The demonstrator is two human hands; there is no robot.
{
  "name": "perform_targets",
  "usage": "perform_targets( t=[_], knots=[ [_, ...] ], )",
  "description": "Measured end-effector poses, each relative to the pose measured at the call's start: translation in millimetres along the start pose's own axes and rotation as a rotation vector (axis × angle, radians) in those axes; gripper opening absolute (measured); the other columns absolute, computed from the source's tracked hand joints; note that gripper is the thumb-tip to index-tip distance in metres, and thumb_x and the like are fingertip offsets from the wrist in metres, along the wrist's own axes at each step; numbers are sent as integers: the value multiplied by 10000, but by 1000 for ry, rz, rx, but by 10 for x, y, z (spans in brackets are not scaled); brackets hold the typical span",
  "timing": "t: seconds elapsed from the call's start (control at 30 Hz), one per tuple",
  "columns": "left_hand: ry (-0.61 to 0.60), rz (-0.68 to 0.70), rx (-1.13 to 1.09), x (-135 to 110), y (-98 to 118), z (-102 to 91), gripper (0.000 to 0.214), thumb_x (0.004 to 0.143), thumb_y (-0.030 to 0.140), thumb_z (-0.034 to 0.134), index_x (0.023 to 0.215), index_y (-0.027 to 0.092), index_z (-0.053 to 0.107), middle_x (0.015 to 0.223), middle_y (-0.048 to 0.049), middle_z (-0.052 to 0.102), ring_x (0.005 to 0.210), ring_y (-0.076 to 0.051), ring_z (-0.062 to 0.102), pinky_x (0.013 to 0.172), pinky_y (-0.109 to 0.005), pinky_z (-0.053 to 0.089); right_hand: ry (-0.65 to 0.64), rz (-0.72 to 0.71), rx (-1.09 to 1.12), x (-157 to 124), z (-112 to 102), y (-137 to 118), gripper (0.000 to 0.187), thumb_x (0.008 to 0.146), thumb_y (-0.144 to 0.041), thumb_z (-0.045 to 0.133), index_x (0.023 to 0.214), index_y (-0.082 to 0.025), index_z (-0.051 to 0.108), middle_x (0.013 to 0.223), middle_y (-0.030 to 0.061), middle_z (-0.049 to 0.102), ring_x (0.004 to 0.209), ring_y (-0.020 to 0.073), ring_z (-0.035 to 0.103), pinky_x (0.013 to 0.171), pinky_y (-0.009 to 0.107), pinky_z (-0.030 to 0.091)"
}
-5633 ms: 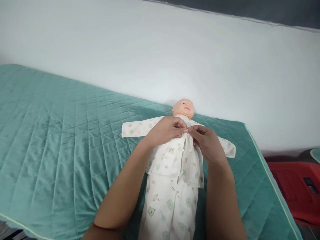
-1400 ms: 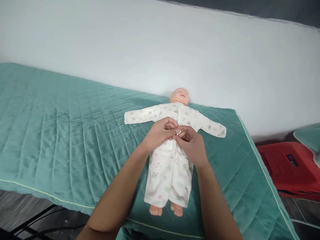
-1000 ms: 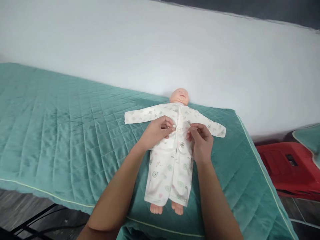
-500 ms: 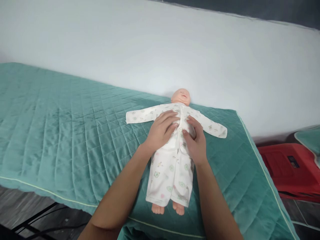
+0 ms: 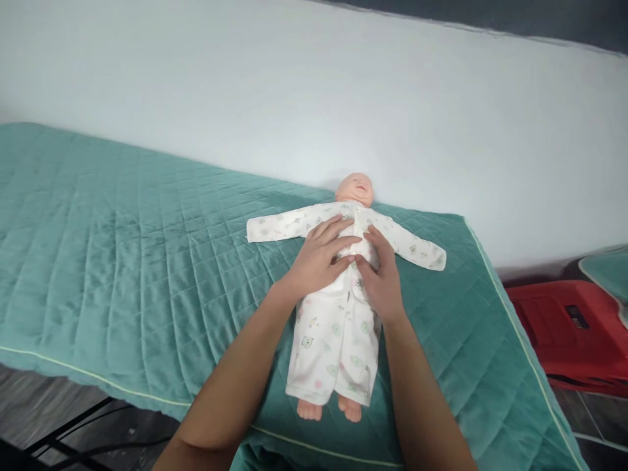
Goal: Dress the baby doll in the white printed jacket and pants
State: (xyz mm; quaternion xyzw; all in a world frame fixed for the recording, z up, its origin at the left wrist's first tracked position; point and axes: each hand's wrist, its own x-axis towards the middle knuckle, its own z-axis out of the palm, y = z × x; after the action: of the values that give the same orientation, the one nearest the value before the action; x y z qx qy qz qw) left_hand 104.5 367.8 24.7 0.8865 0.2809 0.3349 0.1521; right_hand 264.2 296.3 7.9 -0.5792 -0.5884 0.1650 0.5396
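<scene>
A baby doll (image 5: 355, 190) lies on its back, with its head by the wall and its bare feet towards me. It wears white pajamas (image 5: 318, 327) with a small green and pink print, and the sleeves stretch out to both sides. My left hand (image 5: 324, 256) rests on the chest with its fingers spread. Opposite it, my right hand (image 5: 383, 275) touches the other side of the front, its thumb and forefinger apart. Both thumbs nearly meet at the front opening, over a button spot. The doll's hands are hidden in the sleeves.
A green quilted cover (image 5: 147, 261) with pale piping spreads under the doll. A white wall (image 5: 245, 85) rises behind it. To the right, past the cover's edge, stands a red plastic object (image 5: 564, 327). Dark bars and a cable (image 5: 122, 447) show at the lower left.
My left hand has slid slightly right across the chest, bringing its thumb to the front opening beside my right thumb. My right hand has shifted a little left. The doll lies as before.
</scene>
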Motion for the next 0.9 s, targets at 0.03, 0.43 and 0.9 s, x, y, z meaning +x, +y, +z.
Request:
perform_targets(
  t=[0.03, 0.43, 0.9],
  knots=[
    [-5, -2, -3, 2, -2, 2, 334, 973, 345, 492, 1277, 273, 610, 1540, -53, 444, 1496, -256, 270, 1206, -505, 280, -2, 4, 0, -1, 0, 9, 409, 920, -329, 571, 1326, -296, 528, 1539, 58, 425, 1440, 230, 371, 1201, 521, 288],
    [17, -55, 4, 163, -96, 63, 453, 1003, 442, 400, 1418, 286, 495, 1591, -52, 369, 1493, -239, 284, 1205, -465, 273, -46, -8, -51, 5, 21, 73, 512, 951, -402, 538, 1442, -294, 435, 1610, 63, 314, 1489, 221, 283, 1221, 513, 241],
    [-13, -97, 56, 522, -285, 89, 486, 1021, 465, 294, 1388, 249, 529, 1525, -8, 477, 1463, -184, 345, 1211, -389, 274, -100, 5, -117, 115, 47, 127, 557, 973, -477, 490, 1490, -294, 395, 1629, 44, 278, 1505, 214, 250, 1238, 489, 232]
  ],
)
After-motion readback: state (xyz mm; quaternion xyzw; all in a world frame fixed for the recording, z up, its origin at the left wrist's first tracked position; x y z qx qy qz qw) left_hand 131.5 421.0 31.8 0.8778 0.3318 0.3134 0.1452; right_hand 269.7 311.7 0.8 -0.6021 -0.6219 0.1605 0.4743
